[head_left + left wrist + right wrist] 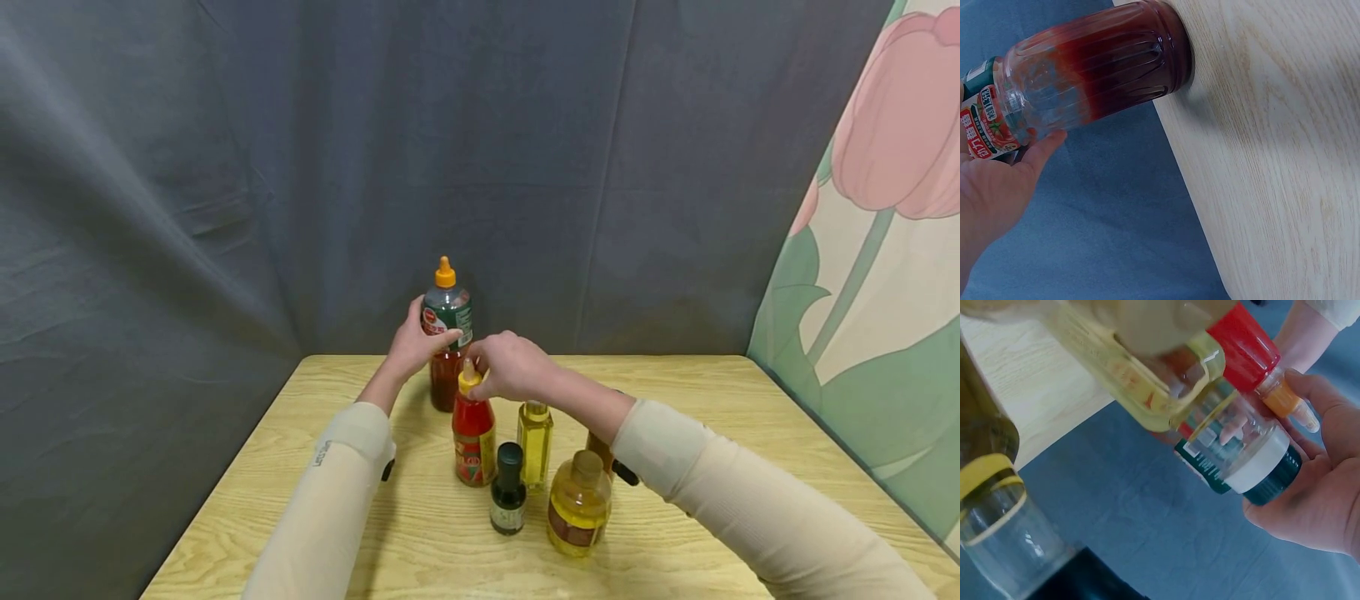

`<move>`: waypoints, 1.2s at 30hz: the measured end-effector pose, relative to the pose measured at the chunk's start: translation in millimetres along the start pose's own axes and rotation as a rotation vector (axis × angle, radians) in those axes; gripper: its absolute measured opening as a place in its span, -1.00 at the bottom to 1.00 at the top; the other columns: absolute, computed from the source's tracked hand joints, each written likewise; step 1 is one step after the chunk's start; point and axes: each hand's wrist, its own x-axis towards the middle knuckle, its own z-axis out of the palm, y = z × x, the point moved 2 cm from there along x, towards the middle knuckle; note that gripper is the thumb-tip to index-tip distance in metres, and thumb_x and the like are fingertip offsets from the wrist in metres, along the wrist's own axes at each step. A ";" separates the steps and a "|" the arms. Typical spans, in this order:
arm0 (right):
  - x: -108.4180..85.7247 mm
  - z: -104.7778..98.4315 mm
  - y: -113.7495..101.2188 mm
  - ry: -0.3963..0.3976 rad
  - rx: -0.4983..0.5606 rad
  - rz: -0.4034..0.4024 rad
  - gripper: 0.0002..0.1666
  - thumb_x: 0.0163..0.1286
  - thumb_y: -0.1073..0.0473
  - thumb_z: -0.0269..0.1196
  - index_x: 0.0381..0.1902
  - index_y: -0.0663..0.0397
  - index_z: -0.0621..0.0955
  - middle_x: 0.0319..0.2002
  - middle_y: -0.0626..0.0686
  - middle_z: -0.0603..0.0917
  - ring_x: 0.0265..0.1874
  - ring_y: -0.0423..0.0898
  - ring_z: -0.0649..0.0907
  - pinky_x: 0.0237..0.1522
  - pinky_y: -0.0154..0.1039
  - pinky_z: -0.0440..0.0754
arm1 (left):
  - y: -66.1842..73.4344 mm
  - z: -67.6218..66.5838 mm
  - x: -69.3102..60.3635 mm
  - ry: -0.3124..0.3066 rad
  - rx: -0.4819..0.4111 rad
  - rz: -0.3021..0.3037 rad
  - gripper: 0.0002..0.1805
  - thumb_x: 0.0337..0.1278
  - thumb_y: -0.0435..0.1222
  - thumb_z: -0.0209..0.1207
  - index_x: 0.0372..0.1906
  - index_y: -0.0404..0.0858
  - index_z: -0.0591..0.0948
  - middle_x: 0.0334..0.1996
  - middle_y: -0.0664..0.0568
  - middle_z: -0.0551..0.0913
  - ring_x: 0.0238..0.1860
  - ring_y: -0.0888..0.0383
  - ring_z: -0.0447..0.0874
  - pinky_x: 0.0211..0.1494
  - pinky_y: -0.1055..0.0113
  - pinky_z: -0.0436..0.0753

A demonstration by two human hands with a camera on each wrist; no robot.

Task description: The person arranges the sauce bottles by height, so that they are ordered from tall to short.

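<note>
Wood-grain bench (pixel 420 542), creased curtain (pixel 450 150) behind. Left grip (pixel 412 342) wraps ribbed bottle (pixel 448 315); right grip (pixel 517 367) pinches red bottle (pixel 474 446) by its cap (pixel 468 383).

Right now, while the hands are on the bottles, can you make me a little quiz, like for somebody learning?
1. True or false: the left hand holds the tall sauce bottle.
2. Which does the right hand pinch near its top: A) the red bottle, or B) the round oil bottle?
3. Fill in: seen from the head camera, the small dark bottle stands to the ____ of the round oil bottle.

Key: 1. True. 2. A. 3. Left.
</note>
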 end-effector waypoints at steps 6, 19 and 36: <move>6.4 -5.6 6.6 -0.036 -0.032 0.002 -0.59 0.17 0.03 0.54 -0.07 0.04 0.73 -0.33 -0.10 0.70 -0.34 -0.17 0.64 -0.31 -0.27 0.63 | 0.9 -0.7 -0.9 -0.003 -0.008 -0.009 0.07 0.16 0.07 0.40 0.60 0.00 -0.01 0.27 -0.14 0.45 0.26 -0.10 0.46 0.34 -0.08 0.43; 13.6 -15.1 39.8 -0.004 -0.012 0.019 -0.61 0.19 0.06 0.50 -0.08 0.12 0.71 -0.38 -0.06 0.67 -0.40 -0.11 0.60 -0.32 -0.23 0.59 | 0.3 -4.4 -1.8 0.003 -0.003 -0.002 0.09 0.11 0.07 0.43 0.60 0.02 0.01 0.22 -0.14 0.50 0.23 -0.09 0.49 0.30 -0.05 0.46; 10.7 -24.4 71.5 0.030 0.024 0.070 -0.56 0.20 0.13 0.50 -0.02 0.25 0.69 -0.27 0.06 0.74 -0.29 -0.04 0.69 -0.14 -0.13 0.68 | 3.0 -7.9 -5.4 0.000 0.003 -0.017 0.11 0.11 0.06 0.43 0.61 0.01 -0.01 0.25 -0.15 0.48 0.25 -0.10 0.47 0.31 -0.07 0.45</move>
